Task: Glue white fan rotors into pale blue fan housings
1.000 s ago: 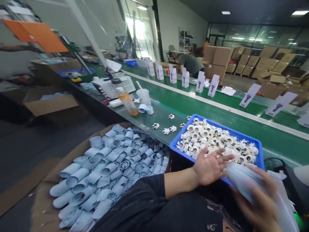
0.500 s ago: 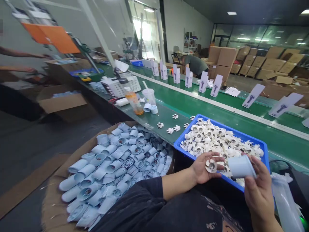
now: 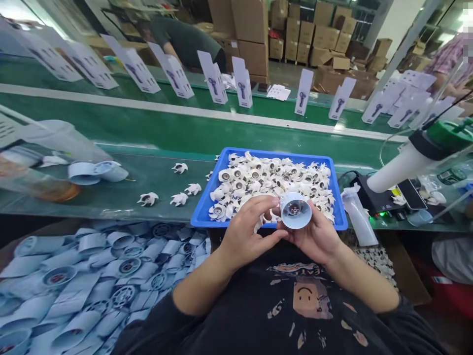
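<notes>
Smooth plastic, glossy green belt (image 3: 177, 127), matt cloth.
The light-blue housing (image 3: 296, 217) is smooth, satin-looking plastic — lightly shiny around its hollow face — like the 2 loose blue pieces (image 3: 84, 173). White fan wheels (image 3: 273, 175) look like matt moulded plastic with metal-looking centres (image 3: 239, 186); their blue tray (image 3: 204, 207) is glossy plastic. The black shirt (image 3: 251, 315) is matt cloth with a print; printed white cartons (image 3: 303, 93) look like smooth paperboard, the background boxes (image 3: 252, 56) like dull brown cardboard.

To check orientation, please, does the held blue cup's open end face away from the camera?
No, the blue cup shows its open rim and inside to the camera.
</notes>
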### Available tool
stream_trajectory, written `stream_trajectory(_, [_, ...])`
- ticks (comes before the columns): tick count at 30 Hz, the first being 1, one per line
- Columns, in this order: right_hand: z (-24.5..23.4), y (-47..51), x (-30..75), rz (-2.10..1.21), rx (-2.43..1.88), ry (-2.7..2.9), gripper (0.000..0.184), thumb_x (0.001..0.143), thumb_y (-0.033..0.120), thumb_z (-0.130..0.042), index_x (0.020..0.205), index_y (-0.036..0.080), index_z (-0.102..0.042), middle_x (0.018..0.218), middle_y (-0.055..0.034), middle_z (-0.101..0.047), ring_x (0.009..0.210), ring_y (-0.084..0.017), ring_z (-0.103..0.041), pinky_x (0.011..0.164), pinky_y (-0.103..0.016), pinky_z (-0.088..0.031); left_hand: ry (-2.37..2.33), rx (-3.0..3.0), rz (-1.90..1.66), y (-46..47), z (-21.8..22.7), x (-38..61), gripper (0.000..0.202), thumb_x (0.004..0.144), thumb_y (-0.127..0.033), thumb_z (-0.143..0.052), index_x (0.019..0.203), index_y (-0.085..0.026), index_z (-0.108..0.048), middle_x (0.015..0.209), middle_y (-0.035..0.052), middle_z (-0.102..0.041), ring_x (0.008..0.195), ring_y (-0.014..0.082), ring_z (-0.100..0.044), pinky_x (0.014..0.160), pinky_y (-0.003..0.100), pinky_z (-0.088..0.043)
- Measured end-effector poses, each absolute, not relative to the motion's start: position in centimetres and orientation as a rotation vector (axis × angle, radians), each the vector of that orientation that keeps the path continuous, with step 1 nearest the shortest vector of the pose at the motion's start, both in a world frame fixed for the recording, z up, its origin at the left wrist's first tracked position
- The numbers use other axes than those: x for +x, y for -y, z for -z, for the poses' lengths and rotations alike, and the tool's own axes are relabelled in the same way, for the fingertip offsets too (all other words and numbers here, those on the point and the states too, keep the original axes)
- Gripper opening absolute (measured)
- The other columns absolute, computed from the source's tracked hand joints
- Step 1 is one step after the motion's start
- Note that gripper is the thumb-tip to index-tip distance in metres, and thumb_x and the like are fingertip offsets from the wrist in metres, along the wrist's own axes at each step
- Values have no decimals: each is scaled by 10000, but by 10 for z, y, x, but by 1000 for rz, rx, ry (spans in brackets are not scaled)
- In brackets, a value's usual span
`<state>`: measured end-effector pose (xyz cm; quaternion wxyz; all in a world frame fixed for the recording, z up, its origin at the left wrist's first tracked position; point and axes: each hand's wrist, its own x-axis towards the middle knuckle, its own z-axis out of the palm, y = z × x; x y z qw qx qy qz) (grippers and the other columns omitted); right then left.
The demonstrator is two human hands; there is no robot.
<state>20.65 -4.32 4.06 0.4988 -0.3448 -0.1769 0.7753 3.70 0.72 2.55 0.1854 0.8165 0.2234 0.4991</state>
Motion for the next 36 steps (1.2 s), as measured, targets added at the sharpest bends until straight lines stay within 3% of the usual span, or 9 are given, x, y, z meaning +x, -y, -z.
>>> stream_trajectory(5, [-34,46,199,-1887,-830,527,492,896,650,-457,1070,213,-601,961,-51,-682,778,-151,-600,688,-272,-469,-743,2475,-1394,-5,-36,39,400,860,-344,-645,1234,-240,-550,1093,77,-663,1014,236,-650,868,388,-570])
stream_trajectory(32, [-33,48,195,-1912,-824,464,450,956,585,-395,1132,222,-594,1003,-52,-679,717,-113,-581,646,-210,-465,-722,2514,-1432,-7,-33,36,388,858,-351,-657,1212,-228,-557,1066,79,-681,1004,231,-655,862,371,-566])
stream_trajectory(36, [-33,41,203,-1889,-794,396,400,975,541,-388,1105,225,-596,992,-39,-679,735,-111,-595,639,-202,-467,-769,2484,-1364,-12,-28,32,418,844,-359,-681,1227,-244,-558,1087,64,-671,774,173,-639,724,329,-568])
